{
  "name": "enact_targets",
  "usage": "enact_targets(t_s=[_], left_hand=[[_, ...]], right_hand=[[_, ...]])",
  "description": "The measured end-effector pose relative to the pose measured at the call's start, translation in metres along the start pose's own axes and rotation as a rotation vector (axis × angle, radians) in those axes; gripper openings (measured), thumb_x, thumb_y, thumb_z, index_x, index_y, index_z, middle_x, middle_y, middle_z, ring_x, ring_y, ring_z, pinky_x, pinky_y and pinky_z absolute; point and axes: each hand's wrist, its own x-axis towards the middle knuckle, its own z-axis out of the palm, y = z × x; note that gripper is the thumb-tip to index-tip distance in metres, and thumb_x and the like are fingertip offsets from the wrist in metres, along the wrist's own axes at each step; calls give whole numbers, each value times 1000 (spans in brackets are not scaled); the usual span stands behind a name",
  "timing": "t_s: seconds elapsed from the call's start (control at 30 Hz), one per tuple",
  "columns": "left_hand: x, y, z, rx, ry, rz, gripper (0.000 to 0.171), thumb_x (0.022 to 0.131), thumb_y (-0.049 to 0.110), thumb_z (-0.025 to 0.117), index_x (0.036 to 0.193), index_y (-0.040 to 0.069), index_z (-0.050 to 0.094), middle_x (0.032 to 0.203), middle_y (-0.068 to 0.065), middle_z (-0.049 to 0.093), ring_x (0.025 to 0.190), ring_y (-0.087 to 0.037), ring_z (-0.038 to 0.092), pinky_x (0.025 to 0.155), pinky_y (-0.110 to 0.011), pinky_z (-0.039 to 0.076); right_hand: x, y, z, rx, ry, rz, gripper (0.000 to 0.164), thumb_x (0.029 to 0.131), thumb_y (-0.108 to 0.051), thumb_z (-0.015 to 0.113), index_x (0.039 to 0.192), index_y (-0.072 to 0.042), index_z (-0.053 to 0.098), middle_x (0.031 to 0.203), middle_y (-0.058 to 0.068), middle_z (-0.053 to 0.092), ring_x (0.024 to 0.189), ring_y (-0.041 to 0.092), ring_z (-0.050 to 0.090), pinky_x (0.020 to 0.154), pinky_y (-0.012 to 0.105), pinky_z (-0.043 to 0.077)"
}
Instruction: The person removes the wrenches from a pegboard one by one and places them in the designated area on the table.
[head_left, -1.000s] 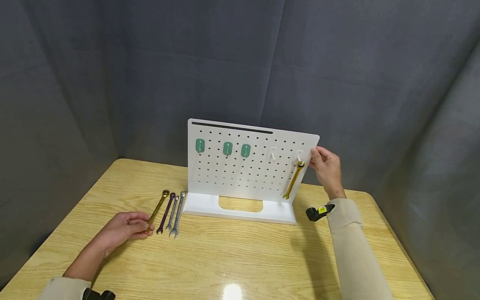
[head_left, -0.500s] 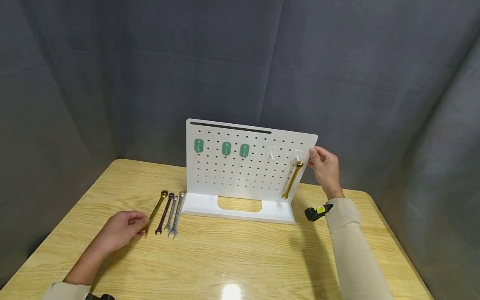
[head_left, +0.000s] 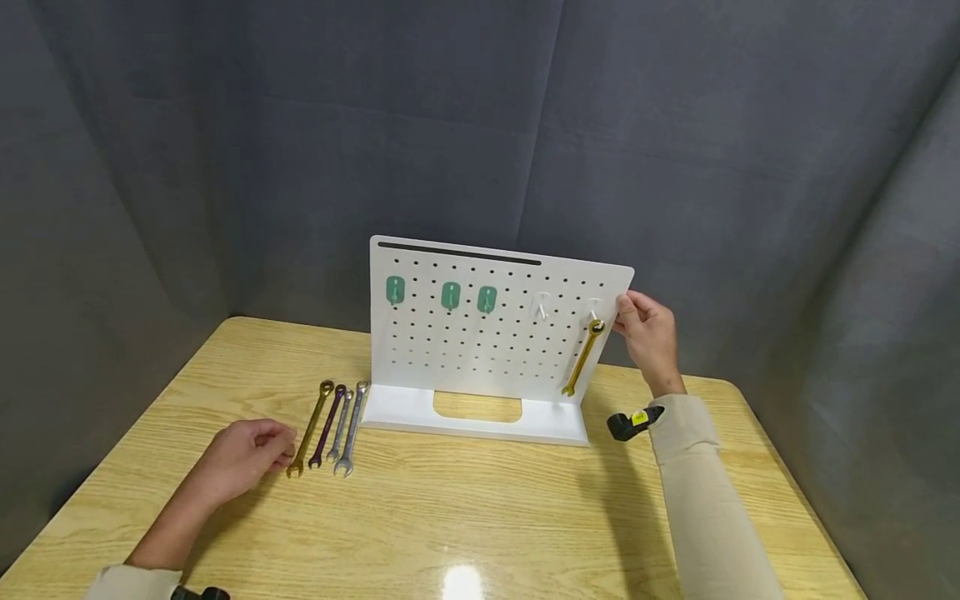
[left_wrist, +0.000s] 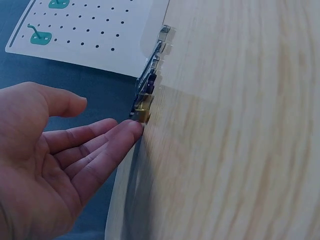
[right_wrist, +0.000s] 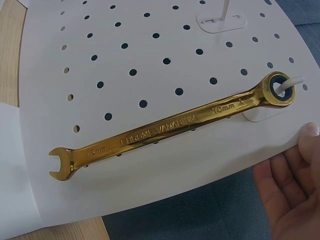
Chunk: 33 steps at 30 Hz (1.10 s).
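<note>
My left hand [head_left: 243, 457] lies beside the gold wrench [head_left: 311, 429] on the table, thumb apart from the fingers; in the left wrist view the fingertips [left_wrist: 134, 129] are right at its end. To its right lie a purple wrench [head_left: 327, 427] and two silver wrenches [head_left: 340, 427], side by side. With thumb in front and fingers behind, my right hand [head_left: 651, 337] pinches the right edge of the white pegboard [head_left: 465, 350]. Another gold wrench [right_wrist: 170, 125], marked 10mm, hangs by its ring end on a white hook [right_wrist: 292, 84] near that edge.
Three green hooks [head_left: 451, 296] sit along the pegboard's upper left, and a bare white hook [head_left: 542, 307] is further right. The board's base [head_left: 401, 408] stands on the wooden table [head_left: 450, 508]. Dark grey curtains [head_left: 450, 125] hang behind and at the sides.
My left fingers have let go of the gold wrench's lower end and drawn slightly left, leaving it lying beside the purple one. The right hand keeps its grip on the pegboard.
</note>
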Motion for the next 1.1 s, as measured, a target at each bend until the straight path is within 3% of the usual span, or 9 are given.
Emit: enact_targets(t_s=[0.27,0.6,0.87,1.1], left_hand=[[2,3,-2,4,46,22,38,109,24,56,119,-11,67,98,-10,72,87,-24,72,72,-32,62],[9,22,16,9,74,144,31,107,27,60,113,-1,73,95,-6,74,88,-21,72,71,-30,59],[17,45,27,-60,55,196,34,108,25,59,120,-6,69,104,-14,73,96,-24,72,78,-29,61],[30,65,46,-105,-5,265,26,106,21,62,110,-2,73,97,-8,73,91,-23,71,77,-28,59]], right_hand=[[2,-4,0,5,-15,18,40,107,-23,56,134,6,64,124,24,67,96,6,68,91,29,58],[2,0,-1,10,-3,23,40,107,-23,56,132,8,64,123,25,67,94,6,68,88,27,59],[1,-2,-1,20,-6,21,39,108,-21,56,131,9,64,123,27,67,94,4,68,85,21,59],[1,1,0,31,0,6,38,107,-20,56,129,9,65,121,27,67,92,4,68,84,21,59]])
